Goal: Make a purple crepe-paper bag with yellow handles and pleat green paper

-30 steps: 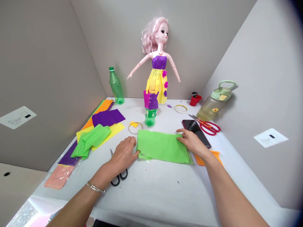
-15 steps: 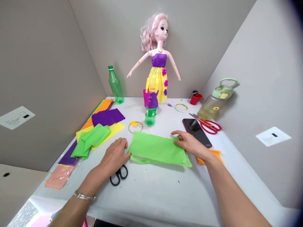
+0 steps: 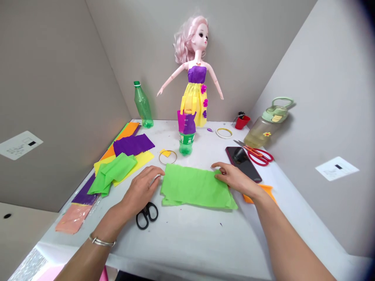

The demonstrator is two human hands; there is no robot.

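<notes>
A folded piece of light green cloth [image 3: 193,186] lies on the table in front of me, its lower layer showing along the front edge. My left hand [image 3: 145,187] is at its left side, index fingertip by the upper left corner, thumb and finger apart. At the upper right corner, my right hand [image 3: 234,177] has its thumb on the cloth and its other fingers curled around the edge; the exact grip is partly hidden. Black-handled scissors [image 3: 147,215] lie just below my left hand, their blades hidden under it.
Coloured cloth pieces [image 3: 133,144] are piled at left. Behind stand a doll [image 3: 197,74], a cut green bottle [image 3: 186,144] holding a small purple bag [image 3: 186,123], and another green bottle [image 3: 143,105]. At right are a phone [image 3: 244,164], red scissors [image 3: 260,157] and a water bottle [image 3: 265,125].
My left hand has shifted up along the cloth's left edge, its thumb and index finger spreading apart. The cloth's front edge lies flatter. My right hand has hardly moved.
</notes>
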